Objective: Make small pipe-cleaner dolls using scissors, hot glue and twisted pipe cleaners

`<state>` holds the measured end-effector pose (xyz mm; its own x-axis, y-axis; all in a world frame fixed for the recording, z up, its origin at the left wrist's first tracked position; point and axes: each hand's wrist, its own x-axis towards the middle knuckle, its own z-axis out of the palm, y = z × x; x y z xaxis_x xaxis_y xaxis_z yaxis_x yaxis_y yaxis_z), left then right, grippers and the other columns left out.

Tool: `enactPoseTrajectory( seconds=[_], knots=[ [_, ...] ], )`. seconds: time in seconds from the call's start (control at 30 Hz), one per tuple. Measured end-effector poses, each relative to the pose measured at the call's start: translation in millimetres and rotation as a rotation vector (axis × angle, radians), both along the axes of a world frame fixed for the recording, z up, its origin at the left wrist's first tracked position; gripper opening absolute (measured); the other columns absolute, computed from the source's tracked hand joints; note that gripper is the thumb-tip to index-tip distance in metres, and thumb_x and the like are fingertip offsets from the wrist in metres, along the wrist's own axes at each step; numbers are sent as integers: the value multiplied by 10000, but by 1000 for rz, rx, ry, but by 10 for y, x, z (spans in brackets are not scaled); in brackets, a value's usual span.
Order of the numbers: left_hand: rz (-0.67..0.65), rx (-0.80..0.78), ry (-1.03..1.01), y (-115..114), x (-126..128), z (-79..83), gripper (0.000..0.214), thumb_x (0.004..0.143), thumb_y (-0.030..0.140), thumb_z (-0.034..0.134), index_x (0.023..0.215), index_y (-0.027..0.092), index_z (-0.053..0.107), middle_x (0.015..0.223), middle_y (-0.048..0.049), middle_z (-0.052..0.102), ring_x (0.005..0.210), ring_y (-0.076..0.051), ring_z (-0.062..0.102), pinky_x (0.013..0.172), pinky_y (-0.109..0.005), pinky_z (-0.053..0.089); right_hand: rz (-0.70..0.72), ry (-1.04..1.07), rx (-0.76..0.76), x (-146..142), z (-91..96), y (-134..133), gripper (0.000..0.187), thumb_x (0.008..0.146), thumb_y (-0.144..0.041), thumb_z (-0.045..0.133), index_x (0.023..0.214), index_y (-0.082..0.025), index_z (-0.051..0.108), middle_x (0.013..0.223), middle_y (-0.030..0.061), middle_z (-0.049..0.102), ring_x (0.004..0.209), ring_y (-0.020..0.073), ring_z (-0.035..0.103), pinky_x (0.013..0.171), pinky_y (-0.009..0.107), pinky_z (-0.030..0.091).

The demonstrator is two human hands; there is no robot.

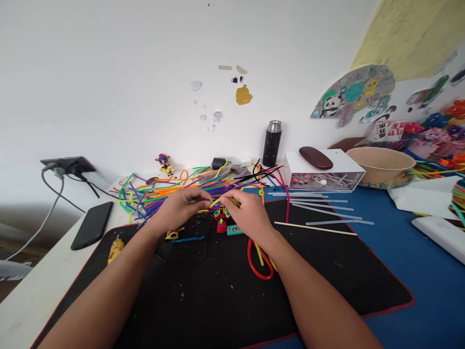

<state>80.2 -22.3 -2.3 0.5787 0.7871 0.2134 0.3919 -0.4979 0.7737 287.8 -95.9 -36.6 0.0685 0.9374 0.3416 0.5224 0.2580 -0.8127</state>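
Note:
My left hand [185,206] and my right hand [252,213] are raised close together over the black mat [203,300]. Both pinch a yellow-green pipe cleaner [215,202], which spans the small gap between the fingertips. Just below and behind them stands a small red figure [222,224] with coloured parts, partly covered by the right hand. A teal piece [233,230] touches its side. By my right wrist lies a red loop [267,277] with yellow strips. Under my left hand are a small yellow ring-shaped piece [173,235] and a blue pipe cleaner [188,239].
Many coloured pipe cleaners [145,194] are heaped along the wall. A black flask [272,145], a white box [327,167] and a beige bowl [381,162] stand behind. Clear sticks [327,208] lie right; a phone [92,225] and yellow glue gun [116,249] lie left.

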Motion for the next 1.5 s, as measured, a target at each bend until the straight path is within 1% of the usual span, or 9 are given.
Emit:
enactPoseTrajectory(
  seconds=[0.17, 0.27, 0.43, 0.63, 0.93, 1.07, 1.2, 1.33, 1.5],
  knots=[
    [43, -223, -192, -6, -17, 29, 278, 689, 475, 891, 770, 221, 814, 738, -43, 744, 692, -214, 639, 668, -307, 518, 112, 344, -202, -30, -30, 28, 252, 985, -426, 614, 943, -223, 757, 567, -39, 582, 481, 146, 523, 499, 262, 373],
    [67, -259, -299, -18, 25, -13, 299, 700, 482, 900, 793, 212, 810, 819, -59, 776, 731, -213, 666, 717, -318, 537, 193, 389, -277, -115, -83, 13, 246, 995, -418, 603, 918, -218, 725, 544, -58, 553, 421, 116, 485, 469, 242, 358],
    [125, -90, -197, -40, 95, -73, 322, 757, 518, 855, 851, 213, 810, 855, -67, 790, 796, -246, 685, 761, -332, 531, 292, 279, -274, -228, -159, -31, 280, 1034, -391, 562, 832, -225, 665, 593, -45, 614, 438, 113, 538, 507, 243, 383],
    [102, 166, 18, 2, 65, -119, 230, 874, 451, 722, 850, 233, 792, 874, -54, 786, 812, -238, 687, 766, -309, 500, 120, -189, -104, -187, -91, -48, 272, 1043, -328, 596, 815, -223, 701, 726, 33, 720, 654, 184, 624, 595, 293, 297],
    [-13, 164, 170, 5, 41, -103, 203, 886, 404, 666, 860, 238, 780, 842, -42, 783, 777, -233, 690, 721, -303, 484, 41, -419, 0, -104, -36, -44, 258, 1069, -311, 581, 894, -213, 743, 838, 66, 771, 748, 215, 671, 633, 314, 281],
    [-97, 72, 195, -11, 19, -44, 235, 921, 419, 657, 917, 217, 779, 860, -25, 775, 783, -205, 680, 752, -287, 506, 2, -311, 12, -66, 4, -43, 209, 1038, -302, 628, 902, -222, 765, 814, 34, 771, 755, 192, 672, 657, 289, 330],
    [-127, -135, 34, -11, -12, -2, 257, 868, 452, 748, 890, 197, 775, 863, -24, 772, 794, -194, 682, 766, -286, 533, -5, -67, -12, -35, 18, -26, 200, 1017, -339, 641, 928, -227, 781, 774, 2, 753, 716, 163, 659, 651, 261, 374],
    [-31, -294, -191, -21, 3, -24, 277, 770, 441, 858, 840, 185, 781, 808, -31, 758, 746, -183, 670, 746, -294, 549, 41, 139, -90, -66, -25, -9, 283, 1024, -428, 598, 930, -212, 757, 636, -29, 655, 566, 139, 586, 580, 253, 369],
    [34, -304, -301, -25, 74, -84, 315, 743, 462, 879, 839, 178, 786, 838, -44, 771, 785, -194, 684, 785, -308, 558, 121, 158, -160, -180, -103, -26, 300, 1054, -417, 545, 905, -210, 703, 594, -43, 607, 511, 126, 550, 559, 249, 363]
  ],
)
